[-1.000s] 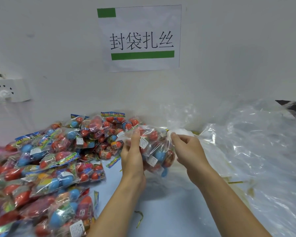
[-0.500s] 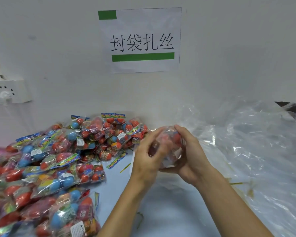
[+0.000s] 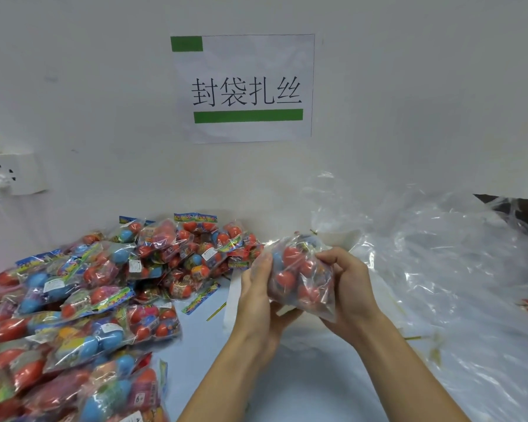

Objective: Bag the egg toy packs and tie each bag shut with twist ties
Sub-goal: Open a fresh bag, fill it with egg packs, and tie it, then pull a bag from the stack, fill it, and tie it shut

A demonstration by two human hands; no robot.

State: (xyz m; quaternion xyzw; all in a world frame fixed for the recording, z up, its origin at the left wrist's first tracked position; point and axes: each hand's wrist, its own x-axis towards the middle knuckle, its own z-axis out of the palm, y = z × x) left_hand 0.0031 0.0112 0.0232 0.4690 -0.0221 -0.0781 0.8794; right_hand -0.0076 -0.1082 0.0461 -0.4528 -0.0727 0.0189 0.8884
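Observation:
Between my hands is a clear bag of egg toys (image 3: 302, 278), full of red and blue eggs, held above the pale blue table (image 3: 314, 388). My left hand (image 3: 258, 295) grips its left side and underside. My right hand (image 3: 349, 283) grips its right side, fingers curled over the top. The bag's neck points away from me, with a thin twist tie (image 3: 313, 232) showing at it. A big pile of egg toy packs (image 3: 83, 303) covers the table's left half. A loose twist tie (image 3: 216, 311) lies beside the pile.
Crumpled clear plastic bags (image 3: 439, 269) fill the right side, with more ties (image 3: 412, 338) under them. A white wall stands close behind, carrying a paper sign (image 3: 244, 86) and a power socket (image 3: 9, 175) at the left.
The bag has turned in my hands: a second ago I pinched its gathered neck with my right hand, and now both hands hold the filled bag by its sides, slightly lower and to the right.

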